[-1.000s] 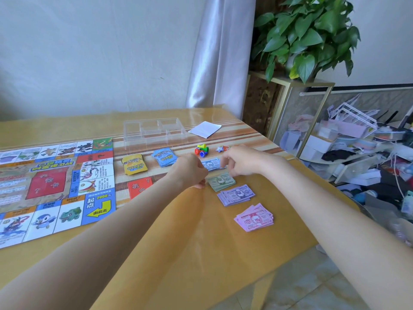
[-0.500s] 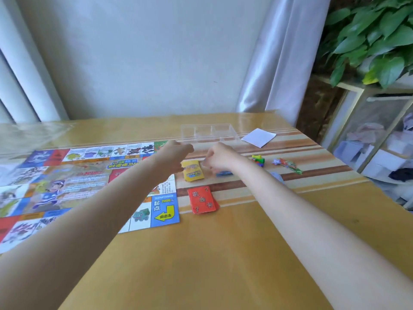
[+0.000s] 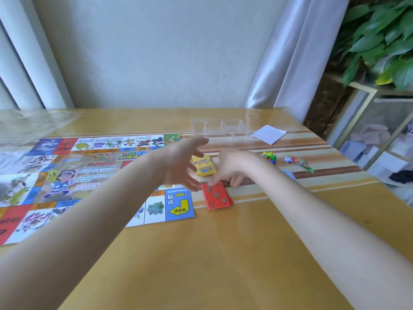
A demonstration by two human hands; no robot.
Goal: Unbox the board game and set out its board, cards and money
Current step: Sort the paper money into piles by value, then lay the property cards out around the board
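Board game parts lie spread over a tan wooden surface (image 3: 223, 253): the colourful printed board (image 3: 73, 175) is unfolded flat at the left, its blue corner square with a yellow arrow nearest the middle. Just off that corner sits a red card stack (image 3: 218, 196), face up with question marks, and beyond it a yellow card stack (image 3: 204, 167). The person's right hand (image 3: 232, 167) reaches down to the far end of the red stack, fingers (image 3: 237, 181) curled against the surface and the thumb touching the stack's top edge; whether it actually pinches a card is hard to tell from this angle. The left hand (image 3: 178, 164) hovers above the board's edge, palm turned inward, fingers spread and relaxed, holding nothing. Behind the hands stands a clear plastic tray (image 3: 221, 128) with several compartments, and a white folded paper (image 3: 269, 134) lies to its right. Small bright playing pieces (image 3: 270, 157) and a striped star-shaped token (image 3: 298, 163) rest on the brown-banded strip of the surface at the right. A corner of pale blue paper (image 3: 289, 174) shows just past the right forearm. Grey curtains (image 3: 290, 54) hang behind, and a leafy green plant (image 3: 384, 39) stands on a gold-framed shelf (image 3: 362, 113) at the far right.
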